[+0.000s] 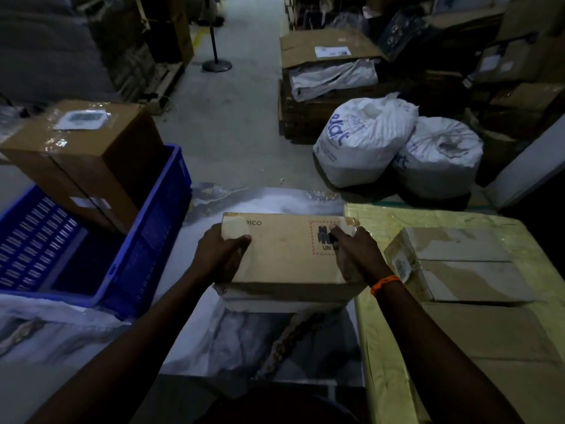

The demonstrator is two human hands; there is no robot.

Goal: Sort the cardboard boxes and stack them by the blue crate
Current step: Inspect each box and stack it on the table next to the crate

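Observation:
A flat cardboard box [287, 249] with a red-bordered label lies on another box [284, 296] on the marble-patterned surface in the middle. My left hand [221, 250] grips its left side and my right hand [356, 255] grips its right side, fingers over the top. The blue crate [143, 240] stands to the left, its rim close to the box. A large taped cardboard box [88, 154] rests tilted in the crate's far end. To the right, a smaller worn box [458, 264] sits on a yellow-wrapped package [458, 347].
Two white sacks [397, 148] lie on the floor beyond the surface at right. Stacked cartons [330, 75] and cluttered shelves line the aisle on both sides. A black stand [216, 64] is in the aisle. The scene is dim.

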